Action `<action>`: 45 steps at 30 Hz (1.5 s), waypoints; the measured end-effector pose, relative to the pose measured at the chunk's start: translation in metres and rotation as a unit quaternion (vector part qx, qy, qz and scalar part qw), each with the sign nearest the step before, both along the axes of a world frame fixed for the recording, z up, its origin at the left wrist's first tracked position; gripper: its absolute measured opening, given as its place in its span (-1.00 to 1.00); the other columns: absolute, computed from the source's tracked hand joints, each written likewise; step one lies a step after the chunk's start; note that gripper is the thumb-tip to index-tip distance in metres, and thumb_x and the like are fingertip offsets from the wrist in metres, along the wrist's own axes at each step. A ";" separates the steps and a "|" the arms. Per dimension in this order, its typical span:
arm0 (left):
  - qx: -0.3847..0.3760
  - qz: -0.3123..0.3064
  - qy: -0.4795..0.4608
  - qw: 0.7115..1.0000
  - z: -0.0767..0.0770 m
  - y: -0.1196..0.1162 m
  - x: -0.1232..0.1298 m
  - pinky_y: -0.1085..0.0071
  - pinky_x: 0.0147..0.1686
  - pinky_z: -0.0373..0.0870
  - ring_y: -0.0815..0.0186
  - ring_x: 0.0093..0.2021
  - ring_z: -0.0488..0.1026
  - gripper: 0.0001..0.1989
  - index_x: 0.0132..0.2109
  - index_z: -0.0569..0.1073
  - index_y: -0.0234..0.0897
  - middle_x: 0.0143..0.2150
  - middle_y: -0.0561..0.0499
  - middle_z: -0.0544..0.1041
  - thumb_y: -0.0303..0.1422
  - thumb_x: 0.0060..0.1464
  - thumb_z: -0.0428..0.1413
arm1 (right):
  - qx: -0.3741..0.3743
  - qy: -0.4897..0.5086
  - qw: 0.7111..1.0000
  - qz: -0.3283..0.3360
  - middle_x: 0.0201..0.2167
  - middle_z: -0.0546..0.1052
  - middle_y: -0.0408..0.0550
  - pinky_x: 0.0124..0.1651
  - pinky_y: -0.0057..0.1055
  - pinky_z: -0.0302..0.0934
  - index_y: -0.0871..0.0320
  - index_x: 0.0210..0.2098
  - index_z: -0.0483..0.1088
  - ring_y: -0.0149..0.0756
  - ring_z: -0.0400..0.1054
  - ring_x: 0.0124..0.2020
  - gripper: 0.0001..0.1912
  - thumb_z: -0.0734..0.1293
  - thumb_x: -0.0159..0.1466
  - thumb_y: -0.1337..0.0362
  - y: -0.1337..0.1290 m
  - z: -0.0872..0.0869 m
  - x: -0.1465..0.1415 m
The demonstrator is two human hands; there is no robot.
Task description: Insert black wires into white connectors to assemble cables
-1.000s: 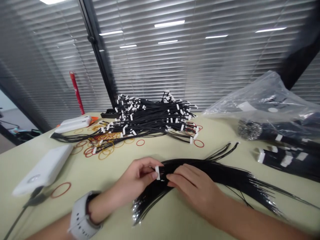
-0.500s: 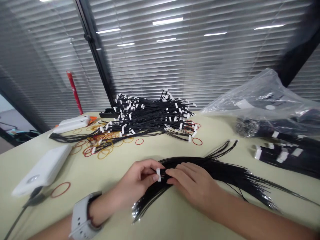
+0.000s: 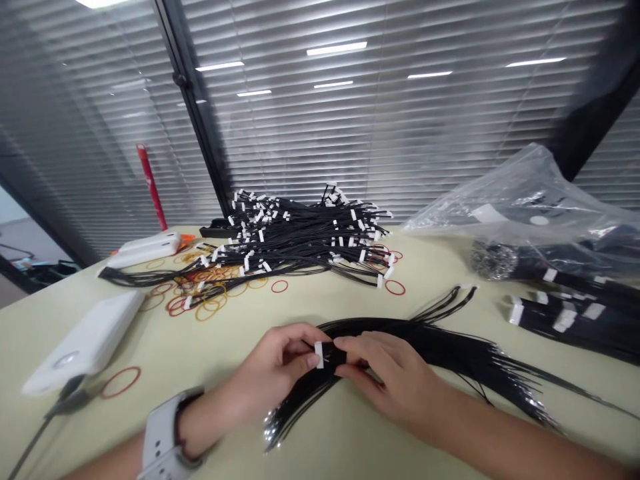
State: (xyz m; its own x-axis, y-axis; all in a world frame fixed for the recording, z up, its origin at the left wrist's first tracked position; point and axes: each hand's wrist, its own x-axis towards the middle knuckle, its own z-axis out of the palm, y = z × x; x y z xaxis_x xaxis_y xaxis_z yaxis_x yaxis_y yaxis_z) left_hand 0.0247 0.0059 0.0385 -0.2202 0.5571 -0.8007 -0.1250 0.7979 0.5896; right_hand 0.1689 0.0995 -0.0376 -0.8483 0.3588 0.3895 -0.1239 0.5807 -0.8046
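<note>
Hands: 2 bare hands, close together and just above the table (image 3: 150, 347)

Left hand: the left hand (image 3: 277, 367) is shut in a tight pinch, with the thumb and fingers holding 1 white plug (image 3: 319, 355)

Right hand: the right hand (image 3: 385, 373) is curled and pinches the black wires (image 3: 440, 350) just beside the white plug

Held things: the white plug sits between the 2 hands, and the black wires run under the right hand and out past it to the right

Wire ends: too many to count, and they fan out on the table below both hands

Big pile: 1 big wire pile (image 3: 300, 233) lies well past the hands, with many small white tags

Bands: many rubber bands (image 3: 207, 293) lie left of the pile, too many to count, and 1 red band (image 3: 120, 382) lies apart near the left arm

Boxes: 2 white boxes (image 3: 85, 343) sit on the left side of the table

Watch: 1 white watch (image 3: 163, 433) is on the left wrist

Bag: 1 clear plastic bag (image 3: 520, 193) lies at the far right, behind more wire bundles (image 3: 570, 320)
</note>
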 end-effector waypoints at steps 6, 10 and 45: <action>-0.005 0.004 0.007 1.000 0.002 0.000 0.001 0.48 -0.41 0.24 0.39 -0.42 0.35 -0.91 -0.28 0.39 -0.35 -0.44 0.04 0.44 -0.46 0.00 0.06 | 0.009 -0.004 1.000 0.002 -0.45 0.51 -0.09 -0.39 -0.41 0.27 0.19 -0.18 0.26 -0.37 0.37 -0.46 -0.85 0.13 0.28 0.35 0.000 0.001 0.000; -0.014 0.011 0.009 1.000 0.003 -0.001 0.001 0.47 -0.43 0.24 0.39 -0.44 0.35 -0.89 -0.27 0.41 -0.34 -0.45 0.05 0.45 -0.43 -0.01 0.09 | 0.011 0.004 1.000 0.010 -0.43 0.52 -0.12 -0.35 -0.43 0.27 0.17 -0.17 0.27 -0.40 0.39 -0.46 -0.83 0.10 0.30 0.34 0.001 0.003 0.001; -0.014 0.124 -0.017 0.992 0.004 0.002 -0.013 0.49 -0.34 0.20 0.40 -0.37 0.34 -0.88 -0.28 0.40 -0.34 -0.40 0.05 0.46 -0.43 -0.04 0.14 | 0.226 -0.146 0.946 0.181 -0.37 0.38 0.00 -0.28 -0.21 0.26 0.25 -0.33 0.31 -0.18 0.28 -0.33 -0.69 0.19 -0.08 0.58 0.003 0.014 0.001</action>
